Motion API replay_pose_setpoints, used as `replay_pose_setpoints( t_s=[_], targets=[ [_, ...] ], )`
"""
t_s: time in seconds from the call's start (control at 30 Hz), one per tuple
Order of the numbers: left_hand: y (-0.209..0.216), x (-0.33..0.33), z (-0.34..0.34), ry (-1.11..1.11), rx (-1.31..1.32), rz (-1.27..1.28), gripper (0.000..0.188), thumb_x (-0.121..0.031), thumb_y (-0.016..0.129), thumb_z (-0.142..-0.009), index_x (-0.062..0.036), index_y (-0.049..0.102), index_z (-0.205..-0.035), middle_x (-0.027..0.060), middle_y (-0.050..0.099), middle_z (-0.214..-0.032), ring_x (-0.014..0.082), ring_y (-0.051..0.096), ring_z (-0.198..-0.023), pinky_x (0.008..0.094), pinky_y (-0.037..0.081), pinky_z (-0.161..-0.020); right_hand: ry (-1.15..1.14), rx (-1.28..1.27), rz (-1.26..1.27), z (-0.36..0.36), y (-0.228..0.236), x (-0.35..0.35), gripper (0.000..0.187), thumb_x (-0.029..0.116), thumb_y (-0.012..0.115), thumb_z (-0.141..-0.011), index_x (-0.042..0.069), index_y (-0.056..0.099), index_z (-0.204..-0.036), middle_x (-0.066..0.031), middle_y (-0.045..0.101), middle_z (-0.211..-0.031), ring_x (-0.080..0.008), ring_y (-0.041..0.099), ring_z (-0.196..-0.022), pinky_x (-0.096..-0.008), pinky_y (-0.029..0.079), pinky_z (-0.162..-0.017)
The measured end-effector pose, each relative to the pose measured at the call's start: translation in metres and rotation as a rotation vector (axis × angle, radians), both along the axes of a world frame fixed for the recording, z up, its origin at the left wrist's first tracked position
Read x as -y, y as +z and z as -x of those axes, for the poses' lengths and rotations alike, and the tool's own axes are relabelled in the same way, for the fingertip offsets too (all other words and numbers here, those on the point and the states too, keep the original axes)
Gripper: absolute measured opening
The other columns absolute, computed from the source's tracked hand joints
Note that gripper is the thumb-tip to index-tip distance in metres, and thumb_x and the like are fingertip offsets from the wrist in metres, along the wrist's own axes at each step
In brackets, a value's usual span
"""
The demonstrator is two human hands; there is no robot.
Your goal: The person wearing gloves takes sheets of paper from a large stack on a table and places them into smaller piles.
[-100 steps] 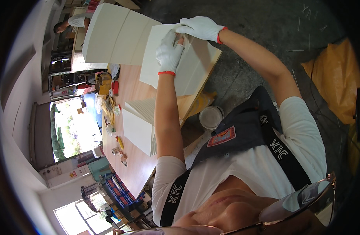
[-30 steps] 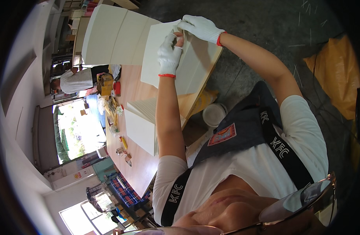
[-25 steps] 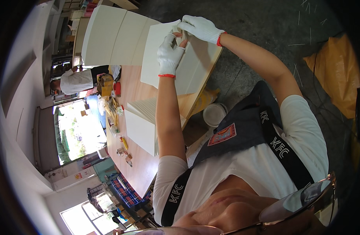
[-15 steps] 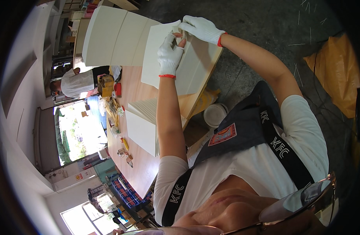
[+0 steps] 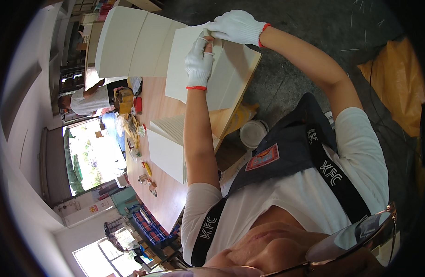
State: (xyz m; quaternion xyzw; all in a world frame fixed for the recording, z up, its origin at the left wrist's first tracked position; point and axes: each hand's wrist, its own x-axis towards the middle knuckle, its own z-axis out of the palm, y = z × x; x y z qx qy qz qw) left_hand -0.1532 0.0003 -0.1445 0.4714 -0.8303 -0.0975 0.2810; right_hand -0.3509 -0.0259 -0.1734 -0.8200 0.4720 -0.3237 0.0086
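Little has moved: both gloved hands stay at the top edge of the white sheet (image 5: 187, 69) on the bench (image 5: 152, 111). Left hand (image 5: 199, 62) fingers pinch it; right hand (image 5: 235, 27) fingers grip the corner.

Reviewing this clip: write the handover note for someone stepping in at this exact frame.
Left hand: gloved, fingers pinching the top edge of the white sheet.
Right hand: gloved, grip on the same top edge, just beside the left.
The sheet lies on a tan board at the wooden table edge.
A stack of white sheets sits nearer the body; large white panels lie beyond.
Done: sheet laid on board. Left: cannot tell.
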Motion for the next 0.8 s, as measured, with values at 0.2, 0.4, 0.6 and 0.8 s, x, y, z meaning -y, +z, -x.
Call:
replay_pose_setpoints(
  t_s=[0.2, 0.4, 0.6, 0.8],
  targets=[
    [-0.003, 0.002, -0.003, 0.026, -0.020, -0.059, 0.019, -0.020, 0.061, -0.095, -0.0106, 0.067, -0.110, 0.0062, 0.069, -0.090, 0.0153, 0.063, -0.074, 0.0295, 0.050, -0.069, 0.020, 0.531, -0.433, -0.012, -0.006, -0.003, 0.033, 0.043, 0.046, -0.097, 0.013, 0.060, -0.099, -0.0092, 0.064, -0.090, -0.0294, 0.062, -0.082, -0.0386, 0.047, -0.073],
    [-0.009, 0.005, -0.007, 0.022, -0.006, -0.077, 0.024, -0.020, 0.070, -0.089, -0.0080, 0.067, -0.110, 0.0011, 0.063, -0.080, 0.0072, 0.054, -0.066, 0.0252, 0.046, -0.061, 0.003, 0.584, -0.458, -0.015, -0.015, 0.000, 0.041, 0.047, 0.045, -0.092, 0.010, 0.063, -0.099, -0.0097, 0.068, -0.095, -0.0298, 0.064, -0.089, -0.0398, 0.047, -0.077],
    [-0.009, 0.004, -0.005, 0.008, -0.009, -0.058, 0.027, -0.018, 0.072, -0.087, -0.0101, 0.066, -0.111, 0.0013, 0.058, -0.073, 0.0092, 0.050, -0.064, 0.0272, 0.045, -0.060, -0.007, 0.577, -0.462, -0.011, -0.013, -0.004, 0.041, 0.047, 0.046, -0.092, 0.010, 0.063, -0.099, -0.0107, 0.067, -0.094, -0.0302, 0.064, -0.089, -0.0400, 0.047, -0.077],
    [-0.008, -0.002, -0.006, -0.021, -0.048, -0.001, 0.038, -0.018, 0.070, -0.086, -0.0159, 0.061, -0.123, 0.0101, 0.068, -0.096, 0.0253, 0.066, -0.086, 0.0341, 0.053, -0.077, -0.123, 0.585, -0.304, 0.004, 0.021, -0.030, 0.044, 0.050, 0.045, -0.093, 0.011, 0.064, -0.101, -0.0082, 0.069, -0.092, -0.0286, 0.066, -0.086, -0.0390, 0.050, -0.076]
  ],
)
